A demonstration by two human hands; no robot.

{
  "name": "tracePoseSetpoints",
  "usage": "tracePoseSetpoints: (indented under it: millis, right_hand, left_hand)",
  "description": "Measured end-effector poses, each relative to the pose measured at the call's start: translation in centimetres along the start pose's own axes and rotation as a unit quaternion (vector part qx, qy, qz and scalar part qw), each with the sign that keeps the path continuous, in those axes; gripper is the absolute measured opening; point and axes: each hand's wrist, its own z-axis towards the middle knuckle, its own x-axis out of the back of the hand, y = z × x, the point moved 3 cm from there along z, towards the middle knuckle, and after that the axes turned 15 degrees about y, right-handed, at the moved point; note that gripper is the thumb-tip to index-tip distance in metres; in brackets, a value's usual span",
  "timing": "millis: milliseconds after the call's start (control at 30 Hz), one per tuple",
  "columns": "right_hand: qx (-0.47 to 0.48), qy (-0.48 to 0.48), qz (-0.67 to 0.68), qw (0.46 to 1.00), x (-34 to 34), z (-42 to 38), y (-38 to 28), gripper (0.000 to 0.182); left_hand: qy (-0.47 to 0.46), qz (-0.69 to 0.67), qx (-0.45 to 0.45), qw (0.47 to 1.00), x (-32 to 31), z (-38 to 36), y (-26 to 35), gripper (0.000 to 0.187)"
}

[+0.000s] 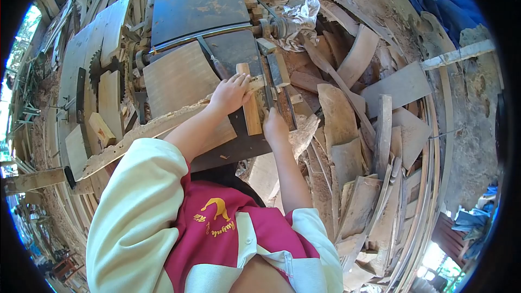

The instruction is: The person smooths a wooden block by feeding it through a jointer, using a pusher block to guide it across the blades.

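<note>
A short pale wooden block (pixel 251 109) lies lengthwise on the dark metal table of a woodworking machine (pixel 239 54). My left hand (pixel 230 93) lies flat over the block's far part, fingers spread and pressing on it. At the near end, my right hand (pixel 274 126) grips the block beside a dark metal fence (pixel 283 100). Both arms reach forward from cream sleeves.
A bare circular saw blade (pixel 96 68) pokes up at the left among stacked boards. A rough bark-edged plank (pixel 135 135) crosses below my left arm. Heaps of curved wood offcuts (pixel 358 152) fill the right side. Crumpled foil (pixel 301 19) lies by the machine's shaft.
</note>
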Motion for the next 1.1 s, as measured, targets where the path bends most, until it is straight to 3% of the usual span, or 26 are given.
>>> tracePoseSetpoints:
  millis: [300,567,1100]
  right_hand:
    - [-0.044,-0.113,-0.065,0.99,5.4,-7.8,1.7,0.025]
    - [-0.04,-0.136,-0.12,0.983,10.1,-6.0,-1.0,0.027]
    - [-0.008,-0.079,-0.05,0.996,-0.3,6.2,-3.0,0.03]
  left_hand:
    - [0.003,0.015,-0.011,1.0,-0.3,-0.3,0.0,0.049]
    - [-0.017,0.013,-0.006,1.0,0.1,-0.1,0.1,0.048]
    - [0.035,0.012,-0.022,0.999,0.2,-0.2,0.1,0.047]
